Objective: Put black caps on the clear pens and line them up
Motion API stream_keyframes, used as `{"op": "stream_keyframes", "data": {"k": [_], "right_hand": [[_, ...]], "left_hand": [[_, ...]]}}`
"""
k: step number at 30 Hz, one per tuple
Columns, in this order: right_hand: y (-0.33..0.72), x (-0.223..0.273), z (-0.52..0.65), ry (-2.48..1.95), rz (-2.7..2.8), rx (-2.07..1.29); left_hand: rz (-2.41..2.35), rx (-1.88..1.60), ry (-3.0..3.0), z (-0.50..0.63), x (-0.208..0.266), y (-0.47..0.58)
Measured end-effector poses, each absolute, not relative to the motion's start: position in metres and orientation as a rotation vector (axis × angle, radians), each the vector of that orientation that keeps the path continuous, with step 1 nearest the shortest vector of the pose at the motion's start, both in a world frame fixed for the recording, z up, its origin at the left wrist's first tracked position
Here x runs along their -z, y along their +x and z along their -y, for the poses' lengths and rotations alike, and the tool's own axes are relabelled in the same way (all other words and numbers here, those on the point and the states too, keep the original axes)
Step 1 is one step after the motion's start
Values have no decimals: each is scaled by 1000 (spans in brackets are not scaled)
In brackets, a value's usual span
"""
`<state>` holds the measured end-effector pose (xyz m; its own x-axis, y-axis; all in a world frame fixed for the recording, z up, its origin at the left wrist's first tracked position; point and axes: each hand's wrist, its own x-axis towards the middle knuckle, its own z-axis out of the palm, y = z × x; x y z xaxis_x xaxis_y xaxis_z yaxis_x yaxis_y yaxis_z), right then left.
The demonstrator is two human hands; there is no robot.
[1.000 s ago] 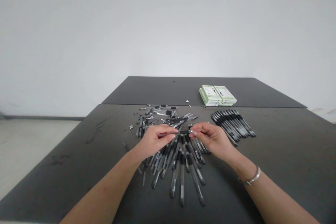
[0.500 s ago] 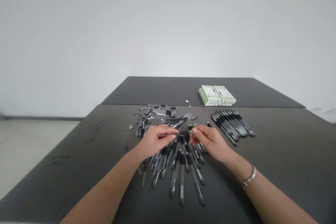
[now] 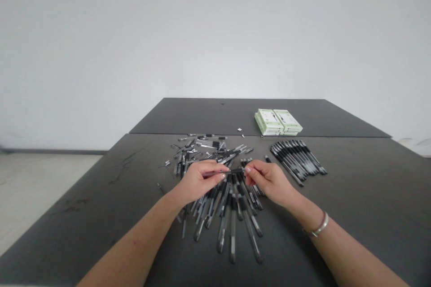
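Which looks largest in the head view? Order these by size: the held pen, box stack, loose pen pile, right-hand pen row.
1. Loose pen pile
2. Pen row
3. Box stack, somewhat smaller, though also farther away
4. Held pen, partly hidden by fingers

Slim black-gripped clear plastic pen [image 3: 236,171]: approx. horiz., crosswise btwn L fingers [image 3: 219,167] and R fingers [image 3: 257,176], pinched by both. Black grip shows in the gap; greyish see-thru barrel runs L, partly covered. R end hidden, can't tell if tip's on. Held over fanned heap of black-and-clear plastic pens [image 3: 233,233].
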<state>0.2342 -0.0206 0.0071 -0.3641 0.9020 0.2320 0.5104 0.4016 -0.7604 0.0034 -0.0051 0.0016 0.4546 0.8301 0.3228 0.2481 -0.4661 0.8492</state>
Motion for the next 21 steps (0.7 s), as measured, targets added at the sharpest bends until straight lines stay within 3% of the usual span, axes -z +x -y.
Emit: {"op": "stream_keyframes", "data": {"k": [7,21], "right_hand": [[234,-6,20,-1142,1921,-1015],[238,-6,18,-1093,1973,-782]], "left_hand": [[-885,-966,1951,6,-5,3],[-875,-1010,1858,4,2,2]]}}
